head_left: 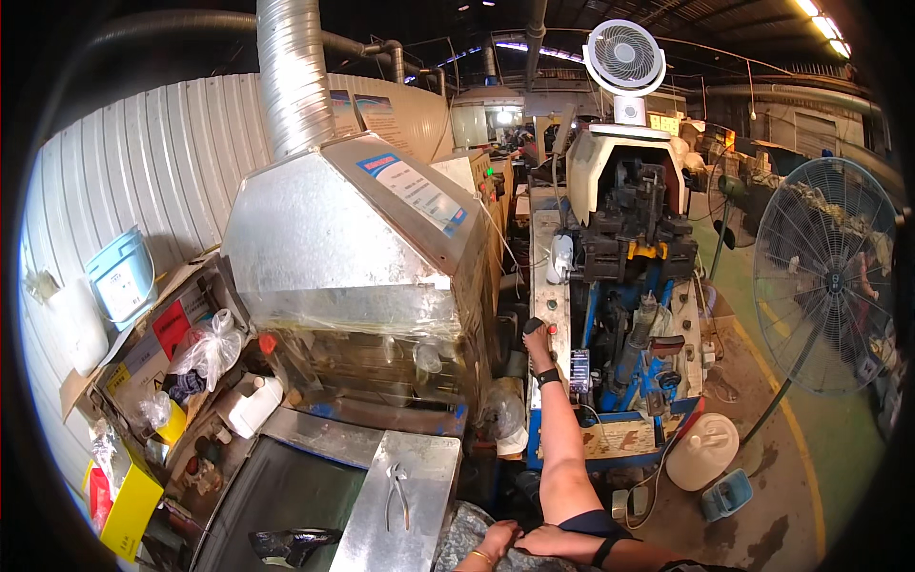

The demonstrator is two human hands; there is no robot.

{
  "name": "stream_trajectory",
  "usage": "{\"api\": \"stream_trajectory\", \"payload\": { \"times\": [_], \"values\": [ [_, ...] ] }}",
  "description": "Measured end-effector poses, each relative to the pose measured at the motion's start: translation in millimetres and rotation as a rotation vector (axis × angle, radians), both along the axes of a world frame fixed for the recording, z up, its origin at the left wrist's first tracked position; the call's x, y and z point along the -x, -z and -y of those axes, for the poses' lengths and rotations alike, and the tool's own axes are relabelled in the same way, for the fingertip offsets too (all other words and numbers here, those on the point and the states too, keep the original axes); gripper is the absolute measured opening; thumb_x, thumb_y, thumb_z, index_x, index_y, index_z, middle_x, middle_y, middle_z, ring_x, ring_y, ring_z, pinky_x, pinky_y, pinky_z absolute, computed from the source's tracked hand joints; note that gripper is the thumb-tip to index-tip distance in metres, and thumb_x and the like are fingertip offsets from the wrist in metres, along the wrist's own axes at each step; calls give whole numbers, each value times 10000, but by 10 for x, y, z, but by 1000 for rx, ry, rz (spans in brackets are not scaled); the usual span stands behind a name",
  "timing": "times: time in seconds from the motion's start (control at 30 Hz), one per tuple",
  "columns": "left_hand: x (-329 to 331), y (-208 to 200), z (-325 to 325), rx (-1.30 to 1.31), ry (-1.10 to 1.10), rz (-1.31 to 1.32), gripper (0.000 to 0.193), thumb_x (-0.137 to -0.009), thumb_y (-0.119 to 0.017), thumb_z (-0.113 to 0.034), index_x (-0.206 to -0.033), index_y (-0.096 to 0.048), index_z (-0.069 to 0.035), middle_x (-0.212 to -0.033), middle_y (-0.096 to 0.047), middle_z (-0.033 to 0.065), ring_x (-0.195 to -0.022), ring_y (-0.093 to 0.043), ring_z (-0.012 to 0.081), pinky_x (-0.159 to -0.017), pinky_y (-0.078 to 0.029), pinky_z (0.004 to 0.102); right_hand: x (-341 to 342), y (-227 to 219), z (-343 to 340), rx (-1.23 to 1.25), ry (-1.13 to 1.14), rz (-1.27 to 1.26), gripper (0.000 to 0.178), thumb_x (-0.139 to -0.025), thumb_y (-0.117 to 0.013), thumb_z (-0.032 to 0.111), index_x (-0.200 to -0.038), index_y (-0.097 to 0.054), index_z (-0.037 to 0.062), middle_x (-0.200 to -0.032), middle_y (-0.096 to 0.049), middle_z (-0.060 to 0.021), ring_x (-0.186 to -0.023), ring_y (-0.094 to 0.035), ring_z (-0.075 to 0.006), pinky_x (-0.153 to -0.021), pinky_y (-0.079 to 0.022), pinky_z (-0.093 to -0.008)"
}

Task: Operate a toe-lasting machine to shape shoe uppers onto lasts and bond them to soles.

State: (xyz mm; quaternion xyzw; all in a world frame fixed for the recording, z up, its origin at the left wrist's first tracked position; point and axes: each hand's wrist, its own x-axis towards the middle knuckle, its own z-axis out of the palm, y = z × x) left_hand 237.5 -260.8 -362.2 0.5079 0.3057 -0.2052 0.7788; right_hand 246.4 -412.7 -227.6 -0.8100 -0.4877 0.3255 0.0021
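Note:
Down at the lower edge, my left hand, with a gold bracelet at its wrist, rests by the grey patterned cloth over my lap. Beside it, close enough to touch, lies my right hand, a black band farther up that arm. The fingers of both look curled; anything in them is too small to make out. What appears to be my bare leg stretches forward, its dark-shod foot against the machine's pale side rail. Left of my hands, pliers lie on a metal plate.
A sheet-metal hood with a duct stands front left, above a dark surface bearing a shiny black piece. Ahead is a blue-framed machine topped by a white fan. To the right stand a pedestal fan and a jug.

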Motion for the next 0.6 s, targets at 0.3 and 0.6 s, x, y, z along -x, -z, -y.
{"api": "stream_trajectory", "payload": {
  "times": [0.3, 0.6],
  "values": [
    [16, -25, 23, 50, -48, -2, 251, -933, -533, -63, -1168, -546, 23, -986, -652, 154, -824, -653, 254, -731, -556, 344, 1, -4, -24, 19, 5, -16, 352, -949, -353, 269, -1181, -589, 150, -1140, -643, -128, -1048, -635, -299, -855, -502, -456],
    [38, -70, 6, 65, -91, -2, 270, -928, -540, -71, -1182, -548, 19, -946, -652, 152, -749, -641, 239, -665, -540, 320, -8, 45, -57, 14, -16, 3, 347, -937, -372, 274, -1169, -596, 148, -1142, -647, -124, -1039, -639, -297, -850, -505, -453]
  ]
}}
